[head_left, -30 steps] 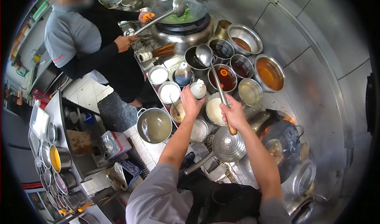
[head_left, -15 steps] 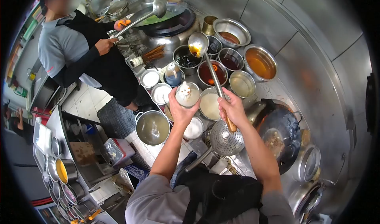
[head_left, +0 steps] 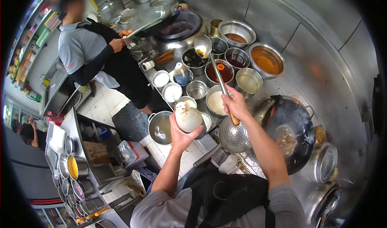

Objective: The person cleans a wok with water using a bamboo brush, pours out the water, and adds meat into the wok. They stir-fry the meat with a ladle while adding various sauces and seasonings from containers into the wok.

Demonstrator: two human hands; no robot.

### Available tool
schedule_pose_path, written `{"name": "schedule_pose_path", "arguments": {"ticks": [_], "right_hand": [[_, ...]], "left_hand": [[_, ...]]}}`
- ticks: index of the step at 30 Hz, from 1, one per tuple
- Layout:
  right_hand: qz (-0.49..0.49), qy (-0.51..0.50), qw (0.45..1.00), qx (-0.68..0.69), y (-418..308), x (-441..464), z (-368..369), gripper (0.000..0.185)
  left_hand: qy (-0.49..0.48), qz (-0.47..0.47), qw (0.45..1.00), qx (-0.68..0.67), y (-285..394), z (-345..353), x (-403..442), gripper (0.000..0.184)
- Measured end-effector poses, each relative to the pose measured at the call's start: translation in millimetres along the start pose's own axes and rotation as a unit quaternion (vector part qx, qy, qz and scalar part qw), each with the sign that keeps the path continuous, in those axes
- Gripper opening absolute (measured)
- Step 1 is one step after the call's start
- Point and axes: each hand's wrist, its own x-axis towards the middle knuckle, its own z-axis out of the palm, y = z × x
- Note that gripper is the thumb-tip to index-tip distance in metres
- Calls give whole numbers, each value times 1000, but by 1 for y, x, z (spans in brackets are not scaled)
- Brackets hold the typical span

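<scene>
My left hand (head_left: 181, 135) is wrapped around a whitish squeeze bottle (head_left: 191, 120), which is tilted, with its stained white top pointing up and away. A small steel pot (head_left: 197, 90) stands just beyond it. My right hand (head_left: 236, 105) is closed on the wooden handle of a long ladle (head_left: 219, 77). The ladle's bowl hangs over the seasoning pots, with some yellowish liquid showing in it. Below my right hand lies a perforated strainer (head_left: 236, 136). To its right sits a dark wok (head_left: 300, 147) with chopped brown food in it.
Pots of dark sauce (head_left: 194, 58), red liquid (head_left: 219, 71) and white powder (head_left: 172, 92) crowd the counter. An orange liquid fills a large bowl (head_left: 266, 62) near the steel wall. A co-worker (head_left: 96, 54) stands at the left, holding another ladle over a second wok.
My left hand has lifted the squeeze bottle out of the small steel pot and brought it toward me. My right hand still holds the ladle. The co-worker's ladle has come down.
</scene>
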Motion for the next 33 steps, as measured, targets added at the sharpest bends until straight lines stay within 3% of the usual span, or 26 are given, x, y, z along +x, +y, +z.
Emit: {"name": "schedule_pose_path", "arguments": {"ticks": [6,9,12,14,15,16,17,19,20,21,22,23,25,26,27,29,30,31,32,33], "right_hand": [[-30,-21,987,154,20,-69,-40,59],[-24,1,975,219,24,-170,-87,63],[-24,46,970,237,52,-300,-148,61],[14,176,980,89,80,-389,-187,59],[50,234,961,-137,88,-431,-202,59],[-49,305,861,-405,119,-464,-214,62],[21,340,815,-468,123,-492,-216,63],[50,368,809,-455,135,-528,-223,59],[37,362,834,-415,130,-538,-220,58],[21,353,857,-374,124,-543,-215,58],[38,349,901,-253,133,-547,-211,56],[38,355,900,-251,131,-550,-206,56],[104,288,952,0,125,-555,-203,55],[107,303,943,-87,140,-558,-204,55],[-6,338,903,-265,147,-559,-203,56],[34,357,805,-473,168,-558,-203,56],[34,354,806,-473,165,-558,-204,56],[17,348,858,-376,157,-558,-206,56],[0,338,900,-276,151,-557,-206,56],[-1,333,901,-278,146,-556,-205,56]], "left_hand": [[-41,17,998,-44,26,-10,-27,83],[-114,42,991,-54,19,-8,-32,86],[-245,-26,964,-104,45,9,-32,85],[-378,-49,920,-91,33,30,-16,84],[-460,-63,885,-37,52,49,-10,86],[-523,-100,846,26,72,74,-9,87],[-582,-138,796,94,89,99,-8,88],[-689,48,678,254,86,173,1,89],[-727,-37,643,240,110,207,-16,84],[-778,44,544,313,108,255,-18,89],[-753,46,548,362,153,273,-48,95],[-754,51,544,364,163,295,-64,95],[-772,27,464,434,173,329,-85,100],[-772,34,465,433,171,334,-87,100],[-775,62,466,423,162,335,-88,100],[-779,90,463,414,160,344,-90,100],[-778,77,464,416,161,351,-89,102],[-777,61,467,418,166,354,-91,104],[-736,83,496,453,170,362,-99,92],[-764,37,427,482,184,372,-105,107]]}}
